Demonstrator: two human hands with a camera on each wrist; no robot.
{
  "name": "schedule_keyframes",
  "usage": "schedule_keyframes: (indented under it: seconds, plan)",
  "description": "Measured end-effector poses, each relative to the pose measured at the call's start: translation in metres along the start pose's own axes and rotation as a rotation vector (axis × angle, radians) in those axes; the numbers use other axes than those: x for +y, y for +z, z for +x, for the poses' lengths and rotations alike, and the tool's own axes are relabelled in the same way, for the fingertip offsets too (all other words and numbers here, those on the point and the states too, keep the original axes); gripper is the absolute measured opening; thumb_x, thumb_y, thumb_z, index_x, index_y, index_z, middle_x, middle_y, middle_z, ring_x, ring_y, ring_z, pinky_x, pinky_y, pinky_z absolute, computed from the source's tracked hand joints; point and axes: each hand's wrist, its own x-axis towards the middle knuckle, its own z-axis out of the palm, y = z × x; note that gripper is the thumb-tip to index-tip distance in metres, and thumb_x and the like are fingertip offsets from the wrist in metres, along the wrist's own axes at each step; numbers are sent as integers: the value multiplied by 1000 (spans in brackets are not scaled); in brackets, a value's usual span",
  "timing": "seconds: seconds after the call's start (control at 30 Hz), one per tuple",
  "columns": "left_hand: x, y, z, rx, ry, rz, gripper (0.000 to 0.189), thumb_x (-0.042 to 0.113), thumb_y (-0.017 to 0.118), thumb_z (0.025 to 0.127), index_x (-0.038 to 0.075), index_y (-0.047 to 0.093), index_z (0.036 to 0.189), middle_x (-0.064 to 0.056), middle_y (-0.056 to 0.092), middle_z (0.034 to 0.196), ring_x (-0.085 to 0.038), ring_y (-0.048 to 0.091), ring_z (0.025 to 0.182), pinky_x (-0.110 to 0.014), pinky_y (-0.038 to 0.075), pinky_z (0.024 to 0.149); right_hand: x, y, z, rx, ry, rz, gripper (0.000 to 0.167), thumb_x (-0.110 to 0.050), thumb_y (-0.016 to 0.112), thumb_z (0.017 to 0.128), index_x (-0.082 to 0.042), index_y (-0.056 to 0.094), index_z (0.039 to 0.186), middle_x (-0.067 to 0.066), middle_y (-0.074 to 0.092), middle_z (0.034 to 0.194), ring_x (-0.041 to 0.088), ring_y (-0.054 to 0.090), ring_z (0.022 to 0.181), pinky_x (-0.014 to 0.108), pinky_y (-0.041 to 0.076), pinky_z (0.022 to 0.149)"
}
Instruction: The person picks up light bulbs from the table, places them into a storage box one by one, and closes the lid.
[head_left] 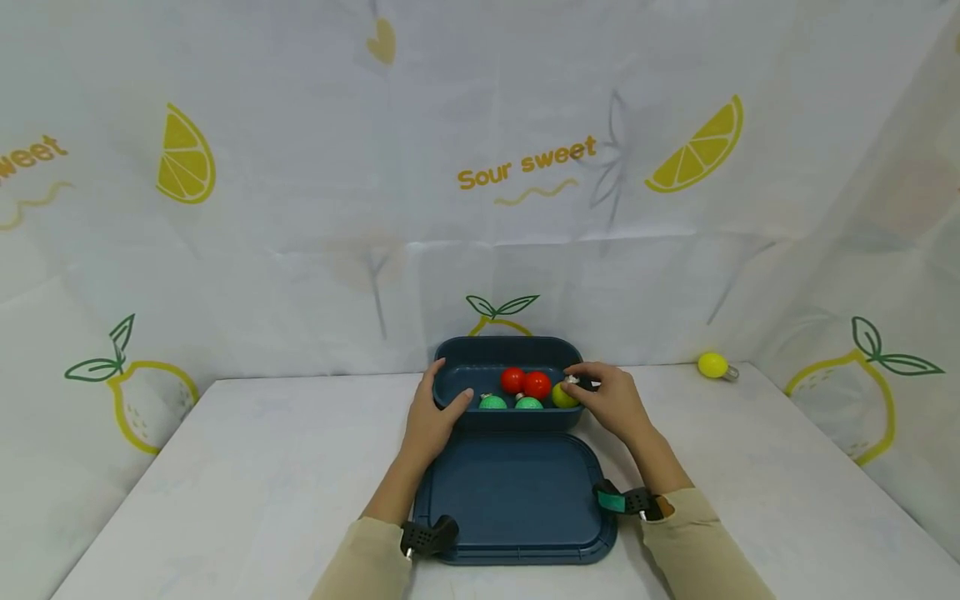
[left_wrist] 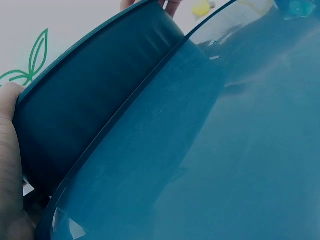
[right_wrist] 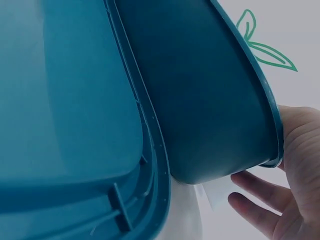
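While the left hand [head_left: 429, 425] rests against the left end of the dark blue box [head_left: 513, 420], its fingers fairly straight and its thumb by the near rim, the right hand [head_left: 615, 404] appears to pinch the yellow-green ball [head_left: 564, 397] by its silvery cap, in the box's near right corner. A light pinch on the cap should suit this ball, since its round side would likely roll from a fingertip; the left hand does well to brace the box without tipping it. Two red balls [head_left: 537, 385] and two green balls [head_left: 492, 402] lie beside it, so nudging them is the likely slip. Toward the counter's near edge lies the dark blue lid [head_left: 517, 492], just beside the box. Near the far right corner of the counter [head_left: 300, 475] sits a yellow, silver-ended thing [head_left: 712, 365].
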Motion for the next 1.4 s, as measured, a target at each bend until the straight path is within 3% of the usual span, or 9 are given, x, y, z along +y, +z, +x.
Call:
schedule_keyframes:
  seconds: [0.37,0.9,1.03,1.13,1.2,1.27,1.4]
  plan:
    - [1,0,-1,-1,3,-5,77,47,67,93,25,33,158,-9,31,166,-34,31,153,-63,28,120,-3,-3,1,-51,23,-71,27,-23,74,92,-7,76,113,17,75,112,32,68,97,35,52,72]
    - [3,0,-2,-3,2,3,76,47,67,93,26,32,158,-9,30,166,-34,30,153,-63,27,121,-4,-5,1,-72,41,-52,26,-22,74,92,-7,75,113,15,75,112,29,67,98,35,52,74]
    - [2,0,-3,-5,-1,2,76,47,67,93,27,32,158,-9,30,166,-34,30,153,-63,27,121,-4,-5,1,-65,12,-52,27,-22,74,93,-6,75,114,13,75,104,22,59,79,28,44,64]
    - [2,0,-3,-4,1,1,76,47,67,93,27,32,158,-9,30,166,-34,30,153,-62,27,121,-2,-6,0,-50,-21,-69,29,-23,74,93,-6,75,115,13,75,104,20,51,74,28,38,60]
    - [2,-1,-3,-6,4,1,77,48,67,93,26,32,158,-9,30,166,-34,30,153,-63,27,121,0,-7,0,-34,-46,-74,30,-24,73,93,-4,74,117,15,75,109,25,59,80,33,47,65]
    - [2,-1,-2,-6,6,1,77,48,67,93,25,32,158,-9,30,166,-34,30,153,-63,27,121,3,-7,0,-6,-62,-68,32,-24,72,94,-4,73,119,16,74,116,30,66,95,44,55,79]
    - [1,0,-1,-4,8,7,77,48,67,93,23,33,158,-10,31,166,-34,31,153,-63,27,121,13,-10,0,100,-68,-46,36,-25,71,96,-2,69,123,19,70,126,38,66,116,59,54,96]
